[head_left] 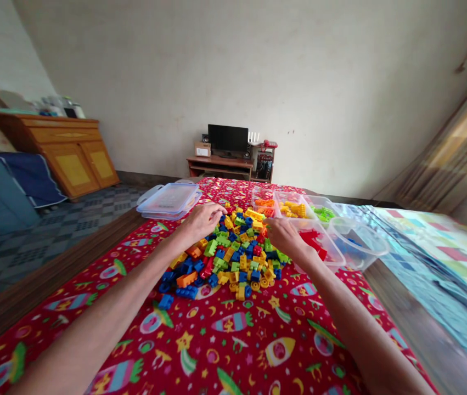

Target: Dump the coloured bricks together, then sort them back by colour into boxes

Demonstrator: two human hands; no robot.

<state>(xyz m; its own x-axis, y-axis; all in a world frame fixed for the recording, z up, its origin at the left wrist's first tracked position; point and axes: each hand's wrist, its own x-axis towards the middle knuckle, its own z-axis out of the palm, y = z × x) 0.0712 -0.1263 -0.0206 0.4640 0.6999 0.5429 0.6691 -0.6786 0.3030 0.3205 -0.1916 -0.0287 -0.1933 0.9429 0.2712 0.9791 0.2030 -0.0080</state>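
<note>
A person's left hand (pixel 202 221) and right hand (pixel 285 237) reach over a heaped pile of multicoloured plastic building bricks (pixel 233 258) at the middle of a red rocket-print cloth (pixel 217 343). The left hand's curled fingers (pixel 217 209), held close together, rest at the pile's far left side; the right hand's fingers (pixel 271 226), also close together, dip at its far right side. Whether either hand pinches a brick cannot be told. Along the cloth's far edge stand open clear plastic tubs of sorted pieces: a tub of orange bricks (pixel 263 203), a tub of yellow bricks (pixel 293 208) and a tub of lime-green bricks (pixel 324 214). Nearer the right edge, just beside the right hand, a clear tub of red bricks (pixel 313 241) sits next to a clear tub of blue bricks (pixel 354 247). A flat clear plastic lidded box (pixel 169 200) lies at the far left corner. Beyond, a black computer monitor (pixel 228 138) stands on a low wooden desk (pixel 219 164) against a bare wall.
</note>
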